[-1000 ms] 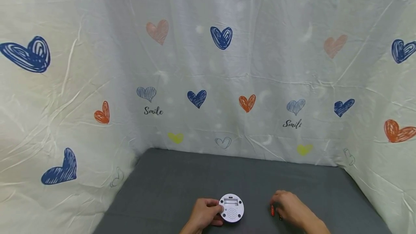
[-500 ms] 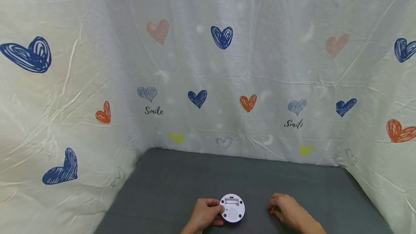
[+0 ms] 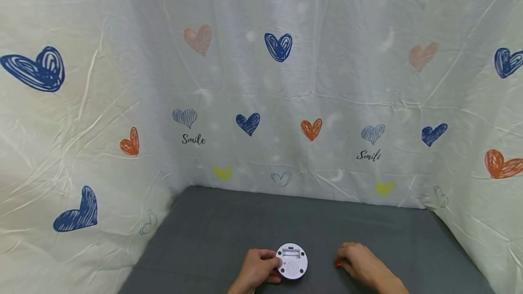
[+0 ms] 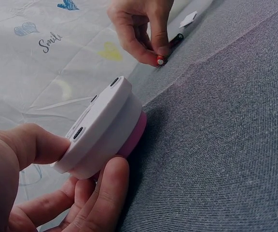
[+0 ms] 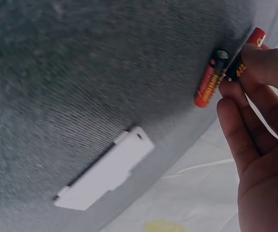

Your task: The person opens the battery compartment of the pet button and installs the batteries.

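My left hand (image 3: 257, 267) grips a round white device (image 3: 292, 261) by its left edge, thumb on the upper face and fingers beneath. That face shows a bare battery compartment, a dotted speaker grille and small dark feet; a pink band (image 4: 133, 136) runs along the lower side in the left wrist view. To the right, my right hand (image 3: 358, 262) pinches a red-and-black battery (image 5: 257, 37) between thumb and fingers, low over the cloth. Beside those fingers lies a second battery (image 5: 210, 79), orange-red with a black end. My thumb hides part of the held battery.
A white battery cover (image 5: 107, 171) with tabs lies on the grey cloth (image 3: 229, 221), beyond the loose battery. Pale curtains (image 3: 245, 76) printed with hearts close off the back and both sides.
My right hand has taken hold of a battery and shifted slightly left with it. The left hand and the device stay in place.
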`<action>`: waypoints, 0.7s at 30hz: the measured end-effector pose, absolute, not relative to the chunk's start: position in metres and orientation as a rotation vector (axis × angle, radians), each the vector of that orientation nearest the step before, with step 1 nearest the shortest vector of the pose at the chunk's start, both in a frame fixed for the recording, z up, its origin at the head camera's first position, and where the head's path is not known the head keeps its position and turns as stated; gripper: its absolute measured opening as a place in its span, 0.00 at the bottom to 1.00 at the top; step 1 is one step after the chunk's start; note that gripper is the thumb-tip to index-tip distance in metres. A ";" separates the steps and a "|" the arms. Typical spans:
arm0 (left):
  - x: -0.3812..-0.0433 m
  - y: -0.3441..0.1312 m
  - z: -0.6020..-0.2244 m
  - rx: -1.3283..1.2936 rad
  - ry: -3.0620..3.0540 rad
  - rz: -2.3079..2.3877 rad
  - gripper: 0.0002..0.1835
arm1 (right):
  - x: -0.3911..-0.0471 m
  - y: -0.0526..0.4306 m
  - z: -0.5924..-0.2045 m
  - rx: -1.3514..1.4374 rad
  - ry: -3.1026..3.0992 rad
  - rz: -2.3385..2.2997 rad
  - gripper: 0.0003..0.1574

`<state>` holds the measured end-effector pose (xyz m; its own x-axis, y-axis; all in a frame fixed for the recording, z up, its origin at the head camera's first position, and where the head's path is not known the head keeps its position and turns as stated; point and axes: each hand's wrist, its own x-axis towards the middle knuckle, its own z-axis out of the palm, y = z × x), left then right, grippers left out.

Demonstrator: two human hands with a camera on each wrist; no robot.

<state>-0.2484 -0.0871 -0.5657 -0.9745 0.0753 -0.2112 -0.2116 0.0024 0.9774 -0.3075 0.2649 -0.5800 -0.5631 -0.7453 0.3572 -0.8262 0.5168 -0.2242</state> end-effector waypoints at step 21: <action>-0.248 -0.087 -0.564 -0.152 2.059 2.079 0.16 | -0.284 0.197 -0.491 1.101 -2.721 0.530 0.04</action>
<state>-0.2479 -0.0874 -0.5639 -0.9724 0.0770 -0.2201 -0.2208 -0.0010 0.9753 -0.2837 0.1969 -0.4907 -0.7169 -0.6409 0.2744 -0.6970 0.6667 -0.2639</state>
